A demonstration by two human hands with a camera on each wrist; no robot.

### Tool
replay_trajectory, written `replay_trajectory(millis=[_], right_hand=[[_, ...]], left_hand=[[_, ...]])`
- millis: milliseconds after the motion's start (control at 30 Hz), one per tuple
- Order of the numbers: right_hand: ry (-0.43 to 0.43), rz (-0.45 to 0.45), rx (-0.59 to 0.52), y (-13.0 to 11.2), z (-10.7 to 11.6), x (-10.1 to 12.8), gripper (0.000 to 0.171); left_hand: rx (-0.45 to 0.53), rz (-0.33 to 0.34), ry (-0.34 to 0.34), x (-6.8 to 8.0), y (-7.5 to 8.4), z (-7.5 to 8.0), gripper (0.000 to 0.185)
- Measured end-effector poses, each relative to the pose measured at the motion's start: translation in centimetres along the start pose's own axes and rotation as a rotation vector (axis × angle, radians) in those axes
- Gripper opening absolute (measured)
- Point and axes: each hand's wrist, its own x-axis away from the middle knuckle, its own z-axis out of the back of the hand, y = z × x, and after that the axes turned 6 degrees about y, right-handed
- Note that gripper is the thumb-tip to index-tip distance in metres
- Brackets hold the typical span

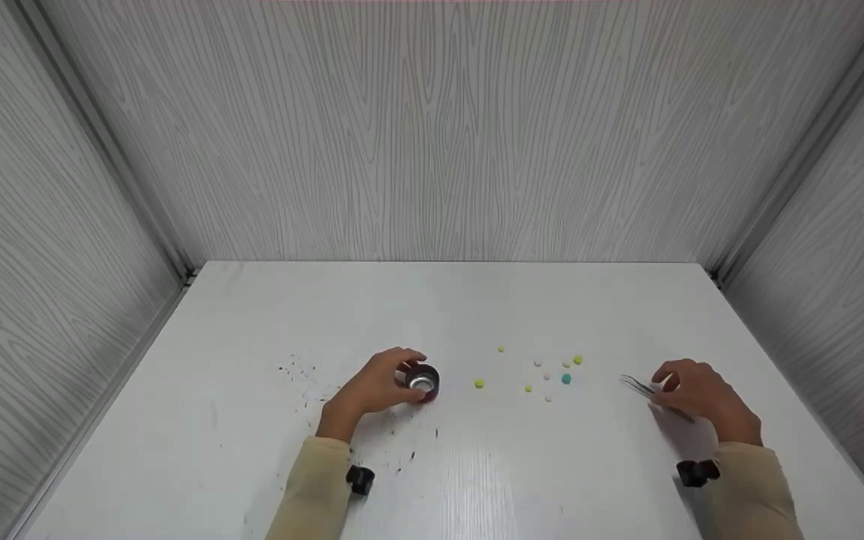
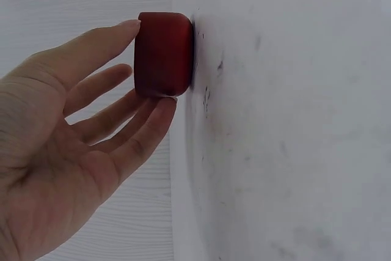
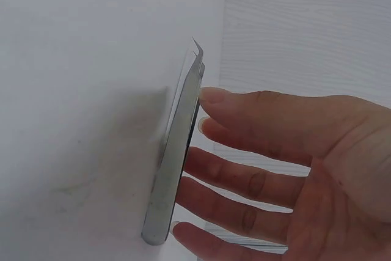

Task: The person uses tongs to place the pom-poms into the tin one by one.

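Note:
My left hand [image 1: 385,380] holds a small round cup [image 2: 163,54] by its side, thumb and fingertips around it. Its outside is dark red in the left wrist view, and from above its open top shows a bare metallic inside. At the right, my right hand [image 1: 702,394] is over silver tweezers [image 3: 174,151] with fine bent tips. In the right wrist view the thumb tip comes right to their edge, and fairly straight fingers lie along them, some fingertips hidden behind the metal. The tweezers' tips [image 1: 631,381] point away toward the left.
Several small beads lie between the hands: a teal bead [image 1: 567,379], a yellow-green bead [image 1: 479,383] and a pale bead [image 1: 548,399] among them. Dark specks [image 1: 297,367] dot the white table [image 1: 192,442] around the left hand. Grey wood-grain panels [image 1: 432,135] enclose the back and sides.

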Motion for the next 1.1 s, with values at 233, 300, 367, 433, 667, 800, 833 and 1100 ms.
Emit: replay_trajectory(millis=[233,300,367,433,667,800,833,1100], right_hand=[[0.011,-0.003,0.012,-0.4,-0.4,-0.1,0.029],[0.014,-0.005,0.027,-0.5,-0.5,-0.3,0.027],[0.022,-0.01,0.041,-0.7,-0.7,-0.4,0.025],[0.033,-0.019,0.056,-0.8,-0.8,-0.5,0.023],[0.057,-0.034,0.099,-1.0,-1.3,-0.8,0.016],[0.066,-0.031,0.102,-1.1,-1.2,-0.9,0.016],[0.071,-0.028,0.103,-1.1,-1.2,-0.9,0.016],[0.177,0.032,0.046,-1.3,-1.2,-0.8,0.015]], left_hand=[[0.016,0.011,-0.004,-0.1,-0.1,-0.1,0.059],[0.022,0.012,-0.005,-0.1,-0.2,-0.1,0.056],[0.03,0.019,-0.007,-0.1,-0.3,-0.1,0.053],[0.035,0.022,-0.012,-0.1,-0.4,-0.1,0.051],[0.045,0.024,-0.027,-0.3,-0.7,0.1,0.048],[0.058,0.034,-0.029,-0.3,-0.7,0.2,0.048],[0.06,0.033,-0.029,-0.3,-0.7,0.2,0.047],[0.073,-0.007,-0.012,-0.2,-1.2,0.1,0.049]])
